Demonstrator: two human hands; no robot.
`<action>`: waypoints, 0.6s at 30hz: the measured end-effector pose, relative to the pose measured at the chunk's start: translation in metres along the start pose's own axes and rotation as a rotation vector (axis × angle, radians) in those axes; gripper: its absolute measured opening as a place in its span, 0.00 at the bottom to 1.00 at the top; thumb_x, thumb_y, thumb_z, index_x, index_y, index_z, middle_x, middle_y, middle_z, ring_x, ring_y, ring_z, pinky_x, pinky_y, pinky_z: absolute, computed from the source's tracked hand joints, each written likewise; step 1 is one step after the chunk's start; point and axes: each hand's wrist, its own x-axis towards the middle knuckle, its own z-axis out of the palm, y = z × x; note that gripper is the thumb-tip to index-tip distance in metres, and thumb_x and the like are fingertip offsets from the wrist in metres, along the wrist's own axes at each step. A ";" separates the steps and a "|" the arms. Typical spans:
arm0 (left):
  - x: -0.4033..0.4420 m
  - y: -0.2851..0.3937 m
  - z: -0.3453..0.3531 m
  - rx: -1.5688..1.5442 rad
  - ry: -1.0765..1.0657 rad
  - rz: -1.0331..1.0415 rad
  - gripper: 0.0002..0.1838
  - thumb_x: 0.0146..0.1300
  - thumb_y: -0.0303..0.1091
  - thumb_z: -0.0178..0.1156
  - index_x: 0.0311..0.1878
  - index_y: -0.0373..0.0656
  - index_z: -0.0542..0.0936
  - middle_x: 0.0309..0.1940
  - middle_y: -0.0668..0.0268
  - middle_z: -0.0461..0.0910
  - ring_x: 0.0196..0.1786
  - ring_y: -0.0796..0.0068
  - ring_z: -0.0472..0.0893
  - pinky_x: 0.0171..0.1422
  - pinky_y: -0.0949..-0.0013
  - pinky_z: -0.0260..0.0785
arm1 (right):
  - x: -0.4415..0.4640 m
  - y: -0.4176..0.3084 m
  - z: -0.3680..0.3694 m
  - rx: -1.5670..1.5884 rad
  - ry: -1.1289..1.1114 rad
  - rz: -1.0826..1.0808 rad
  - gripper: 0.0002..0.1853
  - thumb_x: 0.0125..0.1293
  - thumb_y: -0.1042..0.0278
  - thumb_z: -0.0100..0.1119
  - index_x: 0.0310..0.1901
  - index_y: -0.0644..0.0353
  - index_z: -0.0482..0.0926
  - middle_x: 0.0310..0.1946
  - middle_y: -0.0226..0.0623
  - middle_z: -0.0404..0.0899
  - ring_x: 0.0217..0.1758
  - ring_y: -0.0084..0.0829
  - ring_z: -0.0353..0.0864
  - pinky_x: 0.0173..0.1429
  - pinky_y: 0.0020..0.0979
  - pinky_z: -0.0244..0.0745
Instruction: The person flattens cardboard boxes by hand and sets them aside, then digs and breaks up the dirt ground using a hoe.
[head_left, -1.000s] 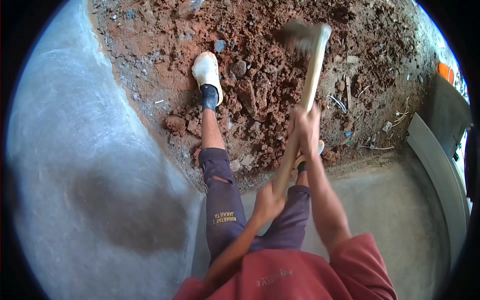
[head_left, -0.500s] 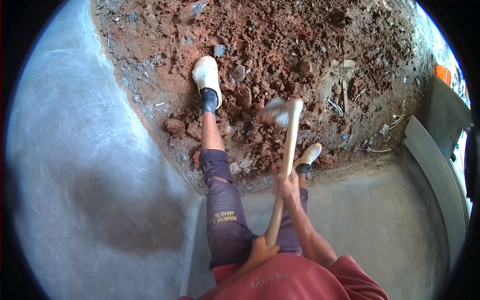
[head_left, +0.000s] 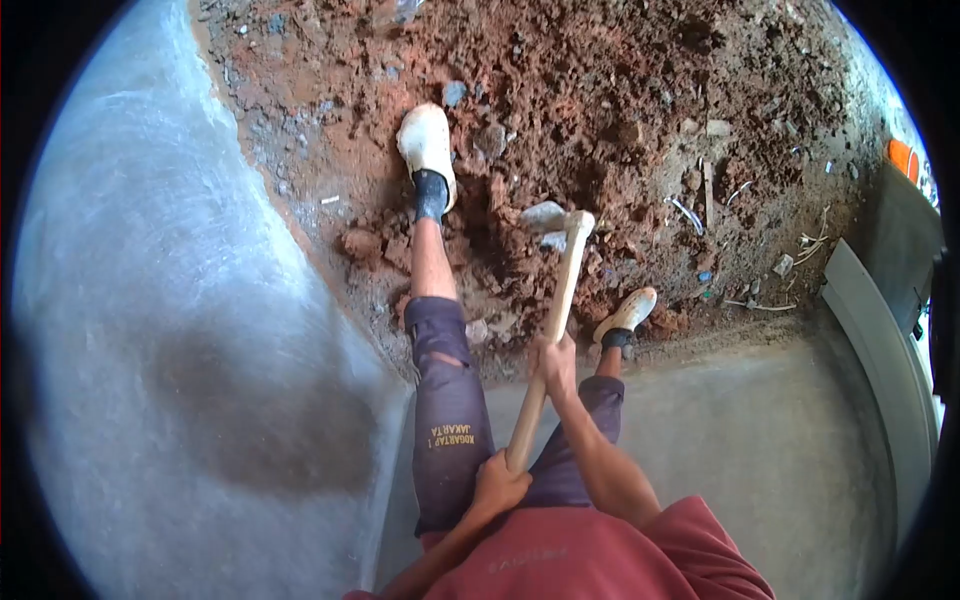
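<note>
A hoe with a pale wooden handle (head_left: 566, 280) slants up and away from my body. Its metal blade (head_left: 544, 215) is at the far end, over or against the loose brown soil (head_left: 590, 165); whether it bites in, I cannot tell. My left hand (head_left: 501, 485) is wrapped round the butt end of the handle, near my lap. Farther up, about mid-handle, my right hand (head_left: 555, 362) grips the same wood. The blade lies between my two feet, right of the left white shoe (head_left: 425, 140) and up from the right white shoe (head_left: 628, 312).
A smooth grey concrete slab (head_left: 180, 300) borders the soil on the left. Grey floor (head_left: 740, 430) lies beneath me. Stones (head_left: 490, 140), a thin wood strip (head_left: 708, 192) and scraps litter the dirt. A curved grey panel (head_left: 875, 340) and an orange object (head_left: 903, 160) are at right.
The hoe has shifted left, with its butt end and both hands moving left and slightly away from my body. Its blade, blurred before, now looks sharper. My grip stays on the handle.
</note>
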 end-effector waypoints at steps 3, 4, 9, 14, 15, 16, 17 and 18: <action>-0.043 0.004 -0.002 -0.130 -0.107 -0.140 0.17 0.48 0.31 0.63 0.42 0.33 0.78 0.31 0.48 0.79 0.36 0.59 0.82 0.43 0.58 0.72 | -0.038 0.015 -0.004 -0.144 -0.038 0.093 0.05 0.56 0.76 0.52 0.32 0.64 0.67 0.15 0.36 0.70 0.13 0.28 0.70 0.16 0.31 0.69; -0.046 0.012 -0.006 -0.124 -0.112 -0.132 0.17 0.48 0.31 0.63 0.42 0.33 0.78 0.31 0.48 0.79 0.36 0.59 0.82 0.43 0.58 0.72 | -0.042 0.008 -0.002 -0.138 -0.030 0.087 0.05 0.56 0.76 0.52 0.32 0.64 0.67 0.15 0.36 0.70 0.13 0.28 0.70 0.16 0.31 0.69; -0.030 0.029 0.002 -0.089 -0.120 -0.040 0.22 0.48 0.36 0.64 0.45 0.32 0.77 0.36 0.42 0.81 0.43 0.44 0.82 0.47 0.52 0.73 | -0.033 -0.046 -0.019 -0.013 -0.056 -0.060 0.07 0.56 0.72 0.52 0.33 0.62 0.66 0.20 0.34 0.71 0.15 0.26 0.71 0.19 0.30 0.70; 0.105 0.129 0.005 -0.101 0.060 0.564 0.16 0.49 0.27 0.60 0.42 0.31 0.76 0.31 0.42 0.80 0.38 0.43 0.82 0.42 0.54 0.73 | 0.042 -0.200 -0.032 -0.205 0.145 -0.578 0.09 0.61 0.63 0.51 0.30 0.59 0.70 0.16 0.30 0.72 0.13 0.22 0.72 0.16 0.25 0.72; 0.130 0.165 0.001 -0.127 0.062 0.598 0.15 0.48 0.27 0.61 0.41 0.31 0.76 0.30 0.43 0.80 0.37 0.45 0.82 0.41 0.55 0.73 | 0.073 -0.222 -0.040 -0.235 0.161 -0.615 0.11 0.61 0.60 0.52 0.28 0.59 0.71 0.15 0.30 0.72 0.13 0.21 0.72 0.16 0.26 0.73; 0.148 0.192 0.001 -0.124 0.041 0.569 0.17 0.48 0.30 0.63 0.42 0.32 0.77 0.32 0.42 0.80 0.39 0.44 0.82 0.42 0.54 0.73 | 0.099 -0.241 -0.047 -0.287 0.198 -0.645 0.11 0.60 0.61 0.52 0.27 0.59 0.72 0.15 0.31 0.72 0.13 0.22 0.72 0.17 0.28 0.74; 0.156 0.203 0.004 -0.122 0.021 0.529 0.19 0.49 0.33 0.66 0.43 0.33 0.78 0.33 0.41 0.81 0.42 0.42 0.82 0.43 0.53 0.73 | 0.114 -0.253 -0.051 -0.239 0.178 -0.610 0.10 0.59 0.62 0.52 0.28 0.60 0.73 0.14 0.32 0.71 0.13 0.24 0.73 0.17 0.29 0.74; 0.152 0.196 0.009 -0.122 0.022 0.514 0.19 0.49 0.33 0.66 0.43 0.33 0.78 0.33 0.41 0.81 0.42 0.42 0.82 0.43 0.53 0.73 | 0.122 -0.251 -0.056 -0.236 0.165 -0.641 0.09 0.60 0.64 0.52 0.28 0.60 0.73 0.15 0.33 0.72 0.13 0.25 0.73 0.16 0.29 0.74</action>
